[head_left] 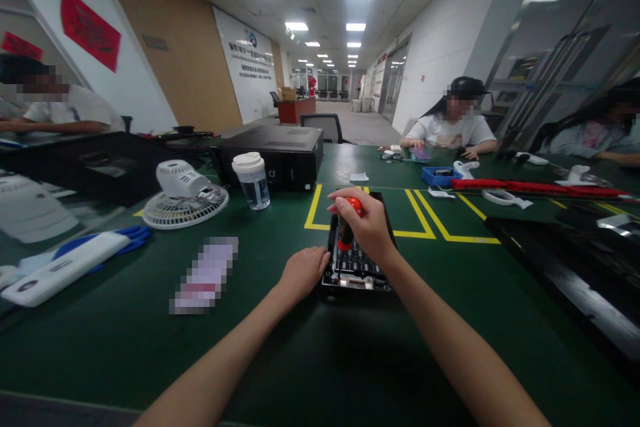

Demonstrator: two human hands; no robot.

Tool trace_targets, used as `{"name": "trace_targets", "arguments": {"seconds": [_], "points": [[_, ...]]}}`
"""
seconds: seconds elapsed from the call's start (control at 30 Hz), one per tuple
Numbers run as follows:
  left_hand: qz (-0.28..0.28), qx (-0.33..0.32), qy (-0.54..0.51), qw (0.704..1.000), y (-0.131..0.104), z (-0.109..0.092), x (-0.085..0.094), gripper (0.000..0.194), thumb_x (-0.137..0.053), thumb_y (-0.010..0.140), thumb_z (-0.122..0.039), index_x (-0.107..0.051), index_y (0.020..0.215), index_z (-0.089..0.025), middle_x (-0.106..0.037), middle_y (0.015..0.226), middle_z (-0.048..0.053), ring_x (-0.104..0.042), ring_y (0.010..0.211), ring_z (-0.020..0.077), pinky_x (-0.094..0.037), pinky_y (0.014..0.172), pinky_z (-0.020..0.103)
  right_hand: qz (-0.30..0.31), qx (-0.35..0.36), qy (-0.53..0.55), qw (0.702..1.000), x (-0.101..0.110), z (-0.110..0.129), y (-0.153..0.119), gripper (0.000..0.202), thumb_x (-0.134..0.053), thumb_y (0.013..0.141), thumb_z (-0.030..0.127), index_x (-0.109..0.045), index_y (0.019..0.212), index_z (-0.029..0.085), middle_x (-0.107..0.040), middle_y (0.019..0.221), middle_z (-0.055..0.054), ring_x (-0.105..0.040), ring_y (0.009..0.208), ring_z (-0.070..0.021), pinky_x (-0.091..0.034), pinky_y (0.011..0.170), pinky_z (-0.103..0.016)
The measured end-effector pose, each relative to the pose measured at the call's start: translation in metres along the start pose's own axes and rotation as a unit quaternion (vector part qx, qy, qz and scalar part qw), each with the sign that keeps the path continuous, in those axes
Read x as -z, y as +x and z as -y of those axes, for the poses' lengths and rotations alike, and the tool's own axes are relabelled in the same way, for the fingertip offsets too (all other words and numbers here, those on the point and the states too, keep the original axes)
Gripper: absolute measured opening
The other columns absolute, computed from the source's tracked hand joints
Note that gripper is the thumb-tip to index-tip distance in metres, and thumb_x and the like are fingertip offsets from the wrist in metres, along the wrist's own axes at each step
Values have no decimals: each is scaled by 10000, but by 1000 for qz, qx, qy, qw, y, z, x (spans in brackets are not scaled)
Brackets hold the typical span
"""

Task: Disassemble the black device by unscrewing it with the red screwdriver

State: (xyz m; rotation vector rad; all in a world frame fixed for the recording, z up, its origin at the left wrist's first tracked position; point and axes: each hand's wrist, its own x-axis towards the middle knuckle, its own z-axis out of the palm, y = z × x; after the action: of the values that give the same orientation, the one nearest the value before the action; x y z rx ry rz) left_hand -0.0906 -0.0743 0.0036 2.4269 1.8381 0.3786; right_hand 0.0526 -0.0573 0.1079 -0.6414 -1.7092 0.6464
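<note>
My right hand (367, 227) was closed around the red-and-black handle of a screwdriver (347, 230), held upright with its tip down on a black electronic part (356, 265) lying on the green table (250, 340), just in front of yellow floor-style tape lines (425, 220). My left hand (303, 272) rested loosely curled, holding nothing, with its fingers against the part's left edge. So the part lay between my two hands, directly under the right one.

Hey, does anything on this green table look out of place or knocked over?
One thing: the small white fan lies face-down on the table, grille flat, base up. Nothing looks spilled or damaged.
</note>
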Motion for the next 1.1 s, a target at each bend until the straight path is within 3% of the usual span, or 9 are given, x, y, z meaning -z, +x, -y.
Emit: {"name": "trace_targets", "arguments": {"seconds": [0.1, 0.2, 0.33, 0.63, 0.87, 1.1], "points": [[3, 1, 0, 1000, 0, -1, 1, 405, -213, 916, -388, -573, 923, -204, -640, 920, 63, -591, 874, 168, -414, 732, 260, 54, -64, 183, 980, -2, -3, 1, 222, -515, 809, 349, -583, 940, 183, -624, 878, -42, -616, 660, -119, -510, 668, -287], [5, 3, 4, 1000, 0, -1, 2, 407, -213, 916, -390, -573, 921, -202, -639, 918, 63, -591, 865, 170, -415, 723, 263, 84, -79, 256, 960, -3, -7, 2, 195, -566, 780, 340, -570, 888, 178, -629, 763, -3, -572, 505, -75, -521, 566, -259], [5, 3, 12, 1000, 0, -1, 1, 407, -211, 916, -386, -573, 912, -200, -640, 917, 62, -591, 855, 169, -414, 711, 262, 89, -73, 287, 951, -3, -11, 2, 196, -599, 753, 335, -499, 710, 172, -519, 534, 63, -492, 399, -64, -472, 430, -213], [6, 4, 8, 1000, 0, -2, 2, 403, -216, 916, -378, -578, 931, -201, -641, 936, 63, -589, 883, 166, -414, 736, 258, 131, -112, 392, 904, 3, -7, 3, 254, -351, 816, 310, -524, 735, 142, -514, 564, 13, -505, 445, -90, -431, 417, -206], [25, 24, 2, 999, -1, -5, 7, 387, -236, 916, -357, -584, 954, -192, -641, 961, 72, -584, 909, 164, -411, 785, 257, 150, -108, 379, 907, 7, -7, 3, 222, -366, 811, 285, -523, 771, 133, -524, 624, -6, -512, 484, -99, -444, 461, -230], [4, 4, 1, 1000, 0, -1, 2, 412, -212, 916, -384, -579, 929, -199, -643, 926, 63, -591, 868, 164, -415, 740, 261, 161, -105, 364, 911, 11, -7, 4, 197, -390, 813, 271, -528, 786, 133, -529, 662, -15, -526, 530, -107, -471, 513, -255]]}}
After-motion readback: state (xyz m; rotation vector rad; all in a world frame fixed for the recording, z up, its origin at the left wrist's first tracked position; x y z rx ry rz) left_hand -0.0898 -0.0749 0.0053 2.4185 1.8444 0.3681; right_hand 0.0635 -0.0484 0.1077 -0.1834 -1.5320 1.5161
